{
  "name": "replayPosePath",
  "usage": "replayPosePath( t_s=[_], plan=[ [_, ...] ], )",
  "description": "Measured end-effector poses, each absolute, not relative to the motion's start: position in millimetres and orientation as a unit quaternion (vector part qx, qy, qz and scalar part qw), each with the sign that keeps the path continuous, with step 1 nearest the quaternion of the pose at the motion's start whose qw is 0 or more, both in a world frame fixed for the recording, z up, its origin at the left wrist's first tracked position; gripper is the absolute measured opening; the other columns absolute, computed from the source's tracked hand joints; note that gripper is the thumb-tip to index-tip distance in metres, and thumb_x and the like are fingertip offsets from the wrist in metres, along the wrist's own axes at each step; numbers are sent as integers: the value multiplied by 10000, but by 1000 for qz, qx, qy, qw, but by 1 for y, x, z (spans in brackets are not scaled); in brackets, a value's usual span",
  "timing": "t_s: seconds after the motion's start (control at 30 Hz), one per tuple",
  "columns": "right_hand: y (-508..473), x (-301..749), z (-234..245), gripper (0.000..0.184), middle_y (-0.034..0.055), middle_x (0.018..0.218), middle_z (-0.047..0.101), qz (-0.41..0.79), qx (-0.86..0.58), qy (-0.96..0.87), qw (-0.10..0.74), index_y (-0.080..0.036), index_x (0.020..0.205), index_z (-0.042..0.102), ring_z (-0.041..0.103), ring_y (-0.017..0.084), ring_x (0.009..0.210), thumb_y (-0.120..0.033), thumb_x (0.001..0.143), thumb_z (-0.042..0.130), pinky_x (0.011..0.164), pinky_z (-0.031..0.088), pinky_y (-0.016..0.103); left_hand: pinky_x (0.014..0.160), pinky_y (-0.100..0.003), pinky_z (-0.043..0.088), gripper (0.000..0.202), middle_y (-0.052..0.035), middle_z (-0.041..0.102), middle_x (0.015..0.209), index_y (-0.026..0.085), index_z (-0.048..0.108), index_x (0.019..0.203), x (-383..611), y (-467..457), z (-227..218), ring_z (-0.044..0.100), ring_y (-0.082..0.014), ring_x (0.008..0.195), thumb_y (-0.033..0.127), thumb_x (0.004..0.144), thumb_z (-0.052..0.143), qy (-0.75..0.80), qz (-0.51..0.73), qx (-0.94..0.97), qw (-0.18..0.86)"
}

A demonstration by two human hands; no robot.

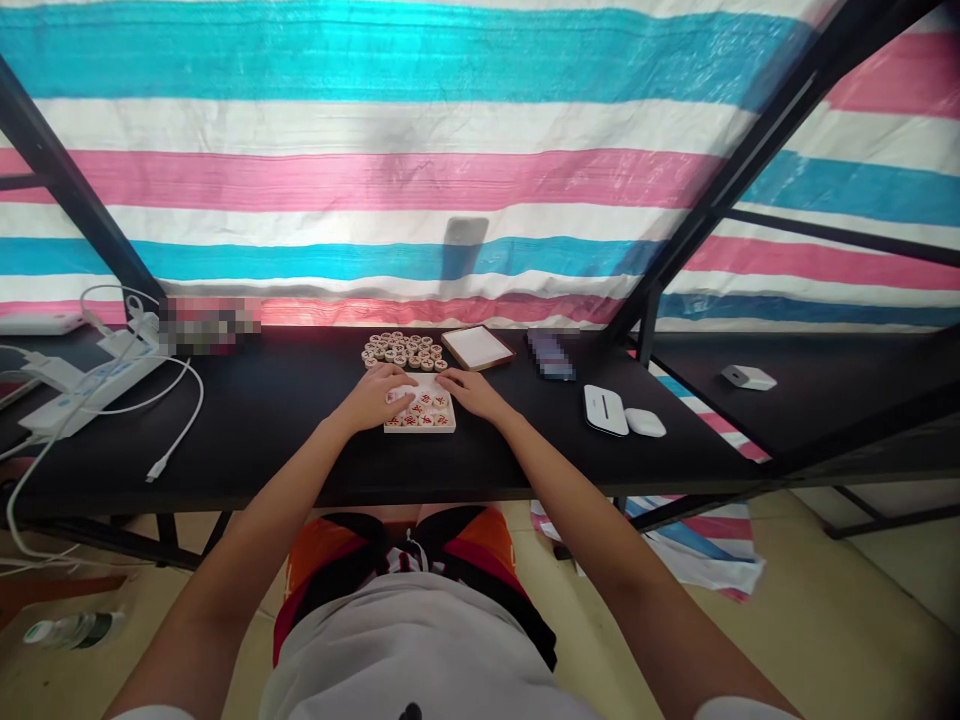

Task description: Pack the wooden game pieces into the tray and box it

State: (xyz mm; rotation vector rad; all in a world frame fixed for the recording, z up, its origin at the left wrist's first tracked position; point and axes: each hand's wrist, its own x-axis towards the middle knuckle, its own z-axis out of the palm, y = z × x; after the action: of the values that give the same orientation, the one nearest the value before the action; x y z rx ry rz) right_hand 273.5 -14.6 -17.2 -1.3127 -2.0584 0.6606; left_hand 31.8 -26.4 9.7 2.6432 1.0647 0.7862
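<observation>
A small white box [420, 424] holding round wooden chess pieces with red marks sits on the black table [285, 420] in front of me. My left hand [375, 396] rests on the box's left side, fingers curled over the pieces. My right hand [471, 392] lies at the box's right edge, fingers bent and touching it. A loose pile of the same pieces [403, 350] lies just behind the box. The box lid [477, 347], white with a brown rim, lies behind my right hand.
A power strip with white cables [97, 375] is at the left. A dark phone [553, 353], a white flat device [604, 409] and a white case [645, 422] lie at the right. Another white device [748, 377] sits on the neighbouring table. A striped tarp hangs behind.
</observation>
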Motion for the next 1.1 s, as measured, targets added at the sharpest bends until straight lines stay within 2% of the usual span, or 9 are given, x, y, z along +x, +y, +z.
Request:
replayPosePath(
  t_s=[0.17, 0.33, 0.5, 0.6, 0.83, 1.1],
  plan=[
    [-13, 274, -19, 330, 49, 957, 690, 243, -494, -779, 300, -178, 993, 668, 591, 196, 865, -409, 908, 448, 817, 442, 309, 1004, -381, 366, 311, -64, 661, 1096, 243, 728, 1040, 41, -31, 7, 545, -234, 1073, 387, 887, 500, 294, 198, 928, 119],
    [-11, 275, -22, 331, 43, 971, 693, 243, -489, -781, 302, -183, 995, 668, 598, 195, 861, -416, 906, 451, 821, 443, 309, 1009, -373, 347, 392, -69, 656, 1134, 240, 707, 1103, 39, -27, 4, 540, -232, 1095, 459, 929, 432, 321, 178, 924, 111],
    [-11, 275, -22, 342, 34, 949, 698, 242, -491, -780, 303, -195, 997, 671, 601, 199, 859, -440, 901, 452, 809, 449, 311, 1058, -385, 258, 466, -37, 562, 1321, 337, 601, 1258, 39, -28, 5, 410, -244, 1270, 504, 978, 268, 330, 107, 932, 102],
    [-10, 275, -23, 338, 28, 949, 697, 242, -490, -780, 305, -203, 988, 672, 604, 196, 857, -446, 901, 453, 813, 450, 311, 1064, -376, 227, 480, -28, 571, 1316, 332, 601, 1258, 40, -29, 6, 402, -234, 1276, 519, 977, 258, 330, 87, 935, 95],
    [-11, 274, -20, 329, 33, 942, 694, 245, -492, -779, 302, -197, 981, 669, 604, 205, 866, -431, 898, 453, 817, 449, 319, 1020, -364, 297, 501, -67, 632, 1170, 251, 633, 1220, 42, -30, 5, 500, -221, 1153, 522, 966, 297, 326, 131, 932, 87],
    [-12, 276, -20, 340, 34, 955, 692, 245, -496, -777, 299, -194, 981, 666, 599, 205, 870, -439, 900, 444, 805, 445, 311, 1008, -358, 370, 484, -67, 630, 1194, 222, 630, 1217, 16, -19, 16, 524, -223, 1123, 473, 973, 295, 408, 280, 864, 89]
  ],
)
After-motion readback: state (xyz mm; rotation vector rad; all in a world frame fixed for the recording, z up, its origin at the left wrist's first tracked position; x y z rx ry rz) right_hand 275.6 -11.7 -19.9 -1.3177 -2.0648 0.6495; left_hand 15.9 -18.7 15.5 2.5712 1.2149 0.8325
